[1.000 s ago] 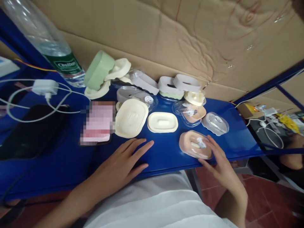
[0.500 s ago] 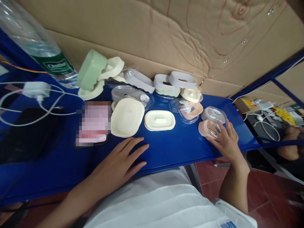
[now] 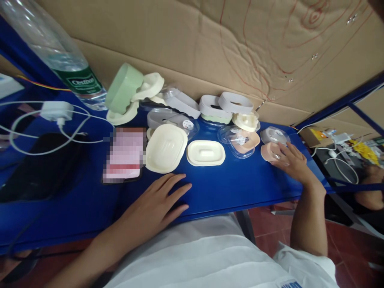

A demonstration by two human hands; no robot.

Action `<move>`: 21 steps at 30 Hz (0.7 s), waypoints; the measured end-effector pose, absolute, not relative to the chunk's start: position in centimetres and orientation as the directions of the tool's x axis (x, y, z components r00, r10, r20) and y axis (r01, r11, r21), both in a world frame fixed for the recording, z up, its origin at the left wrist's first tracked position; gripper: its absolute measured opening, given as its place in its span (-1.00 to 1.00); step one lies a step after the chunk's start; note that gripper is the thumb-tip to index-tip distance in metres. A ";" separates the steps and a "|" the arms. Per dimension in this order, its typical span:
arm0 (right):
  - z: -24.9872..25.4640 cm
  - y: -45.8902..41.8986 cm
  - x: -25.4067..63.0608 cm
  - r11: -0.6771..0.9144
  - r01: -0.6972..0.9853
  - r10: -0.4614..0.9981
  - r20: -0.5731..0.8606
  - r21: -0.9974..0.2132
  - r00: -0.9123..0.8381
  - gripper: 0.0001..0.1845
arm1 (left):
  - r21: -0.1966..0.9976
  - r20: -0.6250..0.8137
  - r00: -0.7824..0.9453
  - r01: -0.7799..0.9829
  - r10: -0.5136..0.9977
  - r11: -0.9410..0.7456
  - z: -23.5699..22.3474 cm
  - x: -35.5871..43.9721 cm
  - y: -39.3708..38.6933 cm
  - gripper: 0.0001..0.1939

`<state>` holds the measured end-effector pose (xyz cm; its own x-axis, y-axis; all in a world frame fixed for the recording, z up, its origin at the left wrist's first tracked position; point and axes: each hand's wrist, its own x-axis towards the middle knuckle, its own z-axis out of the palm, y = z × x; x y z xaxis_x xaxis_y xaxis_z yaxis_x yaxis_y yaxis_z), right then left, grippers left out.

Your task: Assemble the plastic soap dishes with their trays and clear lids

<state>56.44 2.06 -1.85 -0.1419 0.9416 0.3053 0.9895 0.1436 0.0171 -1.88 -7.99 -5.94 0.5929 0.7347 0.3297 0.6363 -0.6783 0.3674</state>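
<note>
Creased brown cardboard point(image 3: 168, 44) marked with red lines, behind a blue table point(image 3: 216, 192) crowded with pastel plastic pieces. Near its front edge, a left hand point(image 3: 157, 200) palm down, released, fingers apart, just below a cream dish point(image 3: 166, 149) and cream lid point(image 3: 205, 154). Toward the table's right end, a right hand point(image 3: 295, 164) with fingers over a clear-topped pink box point(image 3: 267, 152), just in front of a grey box point(image 3: 273, 135); touching, but impossible to tell whether gripping.
</note>
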 end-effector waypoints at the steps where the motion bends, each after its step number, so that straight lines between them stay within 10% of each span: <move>1: -1.6 2.5 56.4 0.129 0.992 0.954 0.273 0.004 -0.125 -0.26 | 0.368 0.330 0.593 0.635 0.734 -0.679 -5.9 -1.9 -8.0 -0.54; 15: 2.3 1.3 32.1 0.807 0.567 0.590 0.181 -0.164 -0.787 -0.41 | 0.237 0.604 0.360 0.771 0.711 -0.592 -4.3 -1.4 -8.6 -0.66; 21: -0.5 1.6 29.8 0.862 0.455 0.496 0.193 -0.222 -0.847 -0.45 | 0.179 0.479 0.311 0.881 0.821 -0.438 -5.0 -0.9 -7.7 -0.47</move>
<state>29.82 1.62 -0.49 -0.8467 0.4961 0.1925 0.4547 0.8624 -0.2224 -0.95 -7.74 -5.01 0.3110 0.8207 0.4792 0.8810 -0.4381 0.1785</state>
